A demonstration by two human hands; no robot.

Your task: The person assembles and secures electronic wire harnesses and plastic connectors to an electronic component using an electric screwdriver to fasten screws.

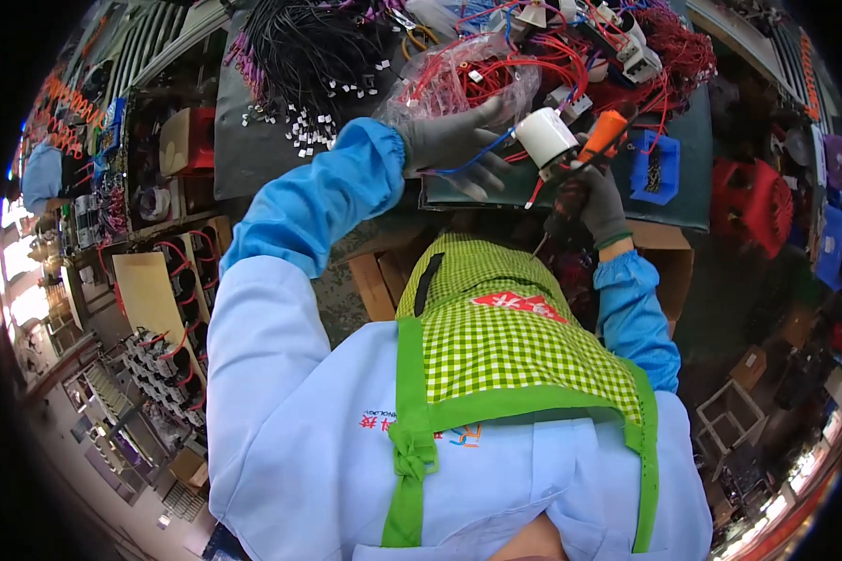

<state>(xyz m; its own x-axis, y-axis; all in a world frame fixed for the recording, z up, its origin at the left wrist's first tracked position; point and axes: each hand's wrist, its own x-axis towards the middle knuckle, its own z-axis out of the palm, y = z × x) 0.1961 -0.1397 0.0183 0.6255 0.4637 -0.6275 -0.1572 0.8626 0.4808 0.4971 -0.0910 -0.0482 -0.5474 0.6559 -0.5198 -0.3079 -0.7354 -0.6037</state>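
My left hand (pixel 458 145), in a grey glove, reaches over the near edge of the dark work mat with its fingers spread. A thin blue wire (pixel 472 164) crosses in front of it and leads to a white cylindrical part (pixel 545 137). My right hand (pixel 601 201), also gloved, is closed around a tool with an orange handle (pixel 605 133), which looks like a screwdriver. The white part sits right beside that hand's fingers; whether they grip it too is hidden. A short red wire (pixel 535 192) hangs below the part.
Clear plastic bags (pixel 458 79) with red wires lie beyond my hands. A bundle of black cables (pixel 313 47) with white connectors is at the far left. A blue tray (pixel 656 168) stands right of my right hand, a red stool (pixel 758 206) farther right. Cardboard boxes (pixel 374 285) are below the table edge.
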